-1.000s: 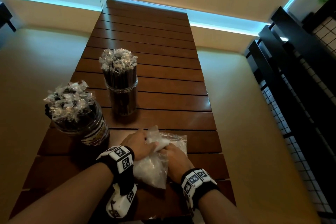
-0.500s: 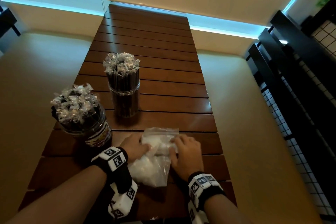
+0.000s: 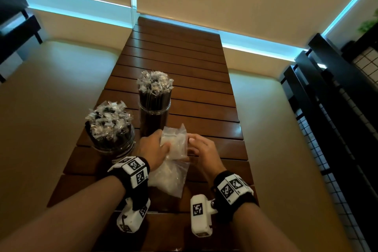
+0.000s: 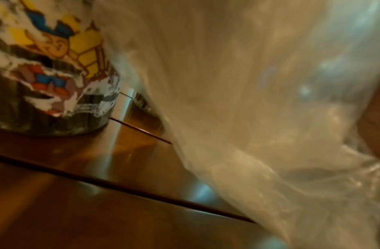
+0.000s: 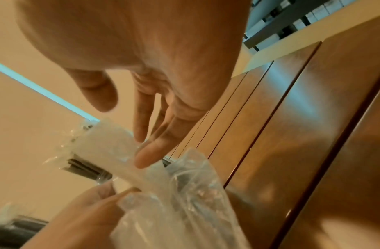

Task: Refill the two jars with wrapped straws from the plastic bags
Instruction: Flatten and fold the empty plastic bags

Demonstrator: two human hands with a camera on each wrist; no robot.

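Bag (image 3: 173,161) on counter (image 3: 204,129) before both full jars | my left hand (image 3: 154,150) pinches its top edge | my right hand (image 3: 201,149) spread, fingertips on film | feels light, limp, slippery: grip the rim.

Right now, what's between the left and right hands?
Head view: only the clear plastic bag, its top raised between left hand and right hand; left grips it, right's straight fingers touch it.

Plastic bag (image 3: 173,145) top lifted off table — right hand (image 3: 201,152) fingers released.
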